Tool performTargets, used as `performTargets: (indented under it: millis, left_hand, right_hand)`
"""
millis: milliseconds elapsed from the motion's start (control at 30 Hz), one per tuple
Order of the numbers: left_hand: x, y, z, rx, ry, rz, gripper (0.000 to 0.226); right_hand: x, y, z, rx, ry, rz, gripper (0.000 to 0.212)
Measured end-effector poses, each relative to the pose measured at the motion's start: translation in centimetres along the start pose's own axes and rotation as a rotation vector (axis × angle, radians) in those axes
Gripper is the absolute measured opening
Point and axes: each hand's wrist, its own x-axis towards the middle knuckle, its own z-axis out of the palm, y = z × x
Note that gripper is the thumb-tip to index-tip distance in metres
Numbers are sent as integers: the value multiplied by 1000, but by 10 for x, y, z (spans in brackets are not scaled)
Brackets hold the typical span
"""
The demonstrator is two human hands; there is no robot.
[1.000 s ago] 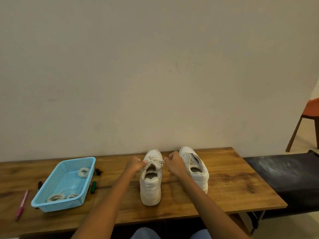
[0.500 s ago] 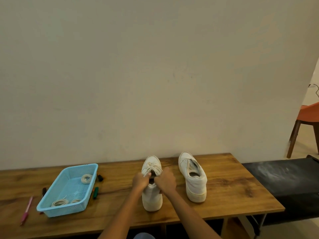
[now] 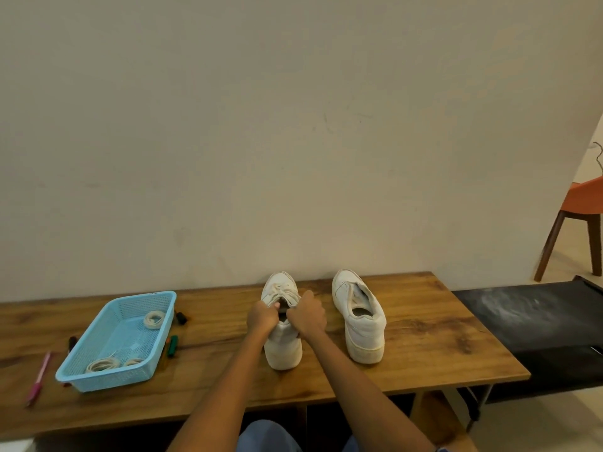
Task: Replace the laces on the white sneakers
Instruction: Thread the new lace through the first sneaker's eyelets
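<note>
Both hands on laced sneaker (image 3: 282, 334), table centre: left hand (image 3: 262, 319) and right hand (image 3: 307, 315) pinch lace ends, likely loosening. Unlaced sneaker (image 3: 359, 316) at 3 o'clock; basket (image 3: 164, 326) with spare laces (image 3: 154, 319) at 9 o'clock, within reach.

- laced sneaker (image 3: 282, 349) between my hands: white, cream-white lace (image 3: 281, 292) across the top
- second sneaker (image 3: 360, 316): white, greyish inside, sole a bit yellowed
- basket (image 3: 98, 373): light blue, fine mesh pattern
- coiled laces (image 3: 103, 365) in basket: off-white
- table (image 3: 424, 340): brown wood, dark grain streaks and knots
- pen (image 3: 39, 377): pink
- markers (image 3: 172, 344) beside basket: green, black
- wall (image 3: 293, 125): plain beige
- chair (image 3: 584, 207): orange seat, dark brown legs
- bench (image 3: 535, 321) at my right: black with pale dusty smear
- my trousers (image 3: 267, 437): blue
</note>
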Motion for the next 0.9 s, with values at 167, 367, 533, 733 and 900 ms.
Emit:
performTargets:
  millis: [167,367,533,733,900]
  left_hand:
    - [-1,0,0,-17,-4,-18,36]
    - [-7,3,-12,-38,-86,1,45]
    - [-5,-9,-48,25,-2,78,60]
    - [-9,-46,-111,80,150,89,28]
    - [-4,-88,-166,198,330,63,22]
  right_hand:
    - [0,0,1,-11,-5,-2,38]
    - [-4,-7,-10,-136,-95,-2,48]
    - [-11,-32,-15,-334,112,-169,36]
    - [-33,-75,22,-321,106,-482,28]
    - [-50,-108,72,-307,-36,-609,30]
